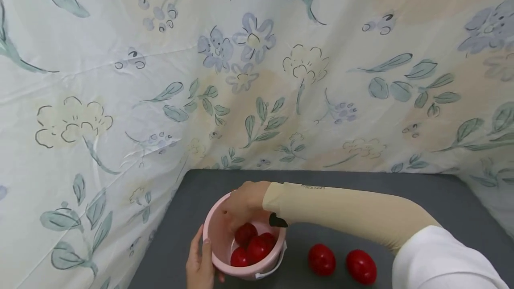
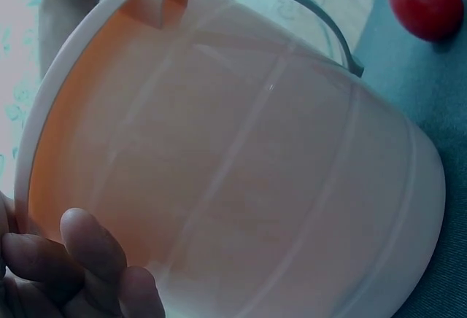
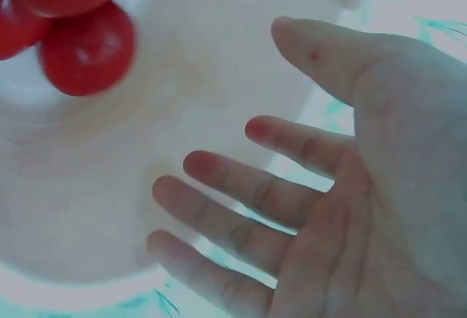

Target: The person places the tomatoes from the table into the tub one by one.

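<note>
A pale pink bucket (image 1: 213, 231) with a white handle (image 1: 276, 271) stands tilted on the dark table. My left hand (image 1: 199, 262) holds its near left rim, thumb over the edge; in the left wrist view curled fingers (image 2: 91, 249) show against the bucket's outer wall. Several glossy red, tomato-like round things (image 1: 257, 249) lie inside at the bottom. My right hand (image 1: 242, 202) reaches over the far rim into the bucket. In the right wrist view its spread fingers (image 3: 248, 241) hold nothing and stay apart from the red things (image 3: 91, 48).
Two more red round things, one (image 1: 321, 259) nearer the bucket and one (image 1: 361, 266) further right, lie on the dark grey tabletop (image 1: 345, 179). A floral cloth (image 1: 257, 79) hangs behind and along the left and right sides.
</note>
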A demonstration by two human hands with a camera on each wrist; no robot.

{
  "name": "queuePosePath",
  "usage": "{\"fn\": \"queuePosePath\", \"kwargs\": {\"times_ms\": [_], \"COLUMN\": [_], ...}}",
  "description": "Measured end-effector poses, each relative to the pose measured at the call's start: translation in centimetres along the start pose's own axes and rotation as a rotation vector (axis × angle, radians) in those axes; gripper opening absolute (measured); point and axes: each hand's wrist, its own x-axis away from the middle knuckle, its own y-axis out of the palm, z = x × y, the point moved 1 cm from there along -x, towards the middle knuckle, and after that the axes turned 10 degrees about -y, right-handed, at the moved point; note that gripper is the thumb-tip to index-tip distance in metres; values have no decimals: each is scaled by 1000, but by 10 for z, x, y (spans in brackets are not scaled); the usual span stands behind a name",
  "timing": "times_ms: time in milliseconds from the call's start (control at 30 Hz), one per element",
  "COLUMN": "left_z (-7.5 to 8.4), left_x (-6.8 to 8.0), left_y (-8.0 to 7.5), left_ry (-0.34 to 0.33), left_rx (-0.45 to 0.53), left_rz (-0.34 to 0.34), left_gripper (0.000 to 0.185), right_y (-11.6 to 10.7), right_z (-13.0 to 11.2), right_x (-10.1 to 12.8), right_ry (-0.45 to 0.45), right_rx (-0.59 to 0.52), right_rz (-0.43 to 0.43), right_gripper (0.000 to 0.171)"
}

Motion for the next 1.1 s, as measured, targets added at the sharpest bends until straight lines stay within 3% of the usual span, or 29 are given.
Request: {"fn": "queuePosePath", "kwargs": {"times_ms": [167, 267, 367, 433, 667, 933, 1100], "left_z": [-1, -2, -1, 0, 1, 1, -1], "left_x": [0, 0, 1, 1, 2, 2, 1], "left_y": [2, 1, 1, 1, 4, 4, 5], "left_ry": [-17, -35, -52, -58, -94, -113, -125], "left_rx": [3, -19, -30, -32, -26, -36, 6], "left_rz": [20, 37, 60, 64, 87, 85, 118], "left_gripper": [53, 53, 52, 52, 53, 56, 56], "right_y": [-8, -1, 7, 10, 14, 22, 31], "right_z": [0, 3, 7, 11, 30, 50, 57], "right_x": [31, 56, 81, 97, 149, 202, 225], "right_ry": [-254, -357, -398, -377, -171, -91, -45], "right_rx": [271, 343, 344, 312, 182, 164, 156], "right_rz": [119, 238, 343, 383, 415, 535, 548], "right_gripper": [44, 49, 53, 55, 58, 57, 58]}}
